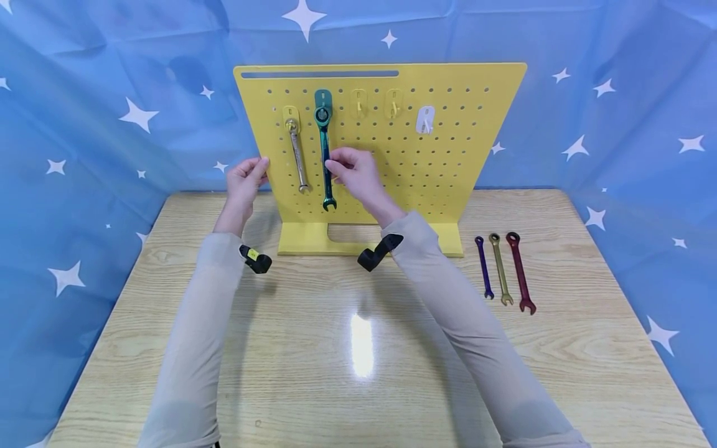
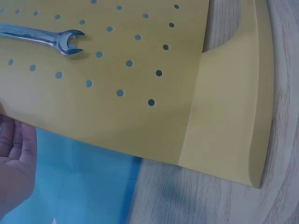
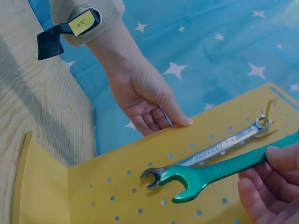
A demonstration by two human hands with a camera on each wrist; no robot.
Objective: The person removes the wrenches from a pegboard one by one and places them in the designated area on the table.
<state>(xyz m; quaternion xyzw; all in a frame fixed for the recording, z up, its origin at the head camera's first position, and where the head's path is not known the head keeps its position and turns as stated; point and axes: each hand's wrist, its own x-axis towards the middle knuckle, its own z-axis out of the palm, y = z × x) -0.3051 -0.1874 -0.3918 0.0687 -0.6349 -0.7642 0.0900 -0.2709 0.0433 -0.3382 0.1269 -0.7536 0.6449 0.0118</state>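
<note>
My left hand (image 1: 244, 183) grips the left edge of a yellow pegboard (image 1: 426, 180), thumb on the front and fingers behind it. With thumb and fingers, my right hand (image 1: 361, 177) pinches the shaft of a green combination wrench (image 1: 325, 149). Its ring end overlaps the teal hook (image 1: 323, 96) in the head view, and its open end points down. Just to the left, a silver combination wrench (image 1: 298, 155) hangs by its ring from a yellow hook (image 1: 290, 113). In the right wrist view, the green wrench (image 3: 229, 167) stands out in front of the silver one.
Two yellow hooks (image 1: 359, 103) and a white hook (image 1: 426, 120) sit further right on the board. On the wooden table (image 1: 302, 348) at right lie a purple wrench (image 1: 484, 267), a gold wrench (image 1: 501, 270) and a red wrench (image 1: 521, 274). A blue star-patterned cloth (image 1: 616, 112) hangs behind.
</note>
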